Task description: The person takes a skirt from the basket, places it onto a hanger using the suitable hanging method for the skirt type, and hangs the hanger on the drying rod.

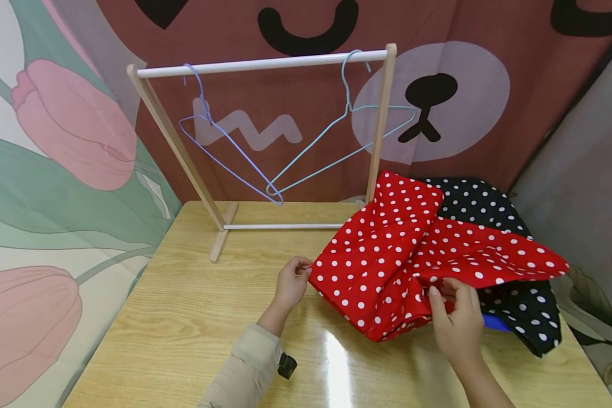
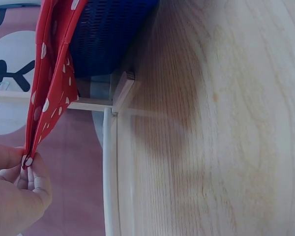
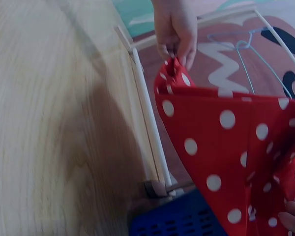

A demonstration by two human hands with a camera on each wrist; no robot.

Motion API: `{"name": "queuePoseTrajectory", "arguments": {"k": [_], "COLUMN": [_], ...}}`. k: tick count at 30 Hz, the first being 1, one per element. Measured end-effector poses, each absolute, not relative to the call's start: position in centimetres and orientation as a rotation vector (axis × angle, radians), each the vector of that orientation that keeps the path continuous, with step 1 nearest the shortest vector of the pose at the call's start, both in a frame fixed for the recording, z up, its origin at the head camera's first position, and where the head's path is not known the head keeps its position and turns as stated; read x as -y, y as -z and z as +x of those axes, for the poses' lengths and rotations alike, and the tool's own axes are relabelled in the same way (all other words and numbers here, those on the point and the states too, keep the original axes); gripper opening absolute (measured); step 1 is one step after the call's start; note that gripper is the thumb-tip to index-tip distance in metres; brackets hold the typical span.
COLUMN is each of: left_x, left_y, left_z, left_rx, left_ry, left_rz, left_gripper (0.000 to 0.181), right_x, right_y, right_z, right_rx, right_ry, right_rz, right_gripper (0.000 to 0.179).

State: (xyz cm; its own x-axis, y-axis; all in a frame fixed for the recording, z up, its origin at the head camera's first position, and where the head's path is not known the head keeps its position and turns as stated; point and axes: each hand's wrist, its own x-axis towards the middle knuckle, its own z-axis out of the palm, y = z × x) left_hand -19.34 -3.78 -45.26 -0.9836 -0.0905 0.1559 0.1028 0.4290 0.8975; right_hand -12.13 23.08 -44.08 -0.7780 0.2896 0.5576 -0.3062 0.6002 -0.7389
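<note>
A red cloth with white polka dots [image 1: 382,243] spreads over the right part of the table, folded in layers. My left hand [image 1: 292,283] pinches its left corner between thumb and fingers; the left wrist view shows this left hand [image 2: 17,182] holding the cloth [image 2: 51,93] up off the table. My right hand [image 1: 459,320] grips the near edge of the cloth, thumb in front and fingers partly behind the fabric. In the right wrist view only fingertips of the right hand [image 3: 294,216] show, beside the hanging red cloth [image 3: 211,137].
Behind the red cloth lies a black cloth with white dots [image 1: 484,204], over a blue perforated basket [image 2: 108,39]. A wooden rack [image 1: 170,141] stands at the back, with a purple hanger [image 1: 234,144] and a teal hanger [image 1: 311,144] on its white bar.
</note>
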Motion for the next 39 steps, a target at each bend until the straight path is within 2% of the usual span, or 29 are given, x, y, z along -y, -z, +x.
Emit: {"name": "queuePoseTrajectory", "arguments": {"k": [6,16,29,39], "left_x": [3.9,3.9,4.3,4.5], "left_y": [45.3,45.2,45.3,45.0], "left_z": [-19.4,-19.4,-19.5,-19.8], "left_rx": [2.497,2.492,2.575,2.645], "left_ry": [1.591,1.621,1.704,1.696], "left_rz": [-0.012,-0.001,-0.009,-0.020], "left_gripper": [0.012,0.013,0.015,0.021], "right_x": [-23.8,-25.9,-29.3,-31.2], "right_y": [42.3,42.1,40.3,39.9], "right_z": [-11.8,-12.6,-13.4,-14.0], "right_rx": [2.276,2.331,2.425,2.531], "right_ry": [-1.128,-0.840,-0.623,-0.580], "right_rz": [-0.155,-0.165,-0.076,0.097], "right_gripper": [0.032,0.033,0.038,0.031]}}
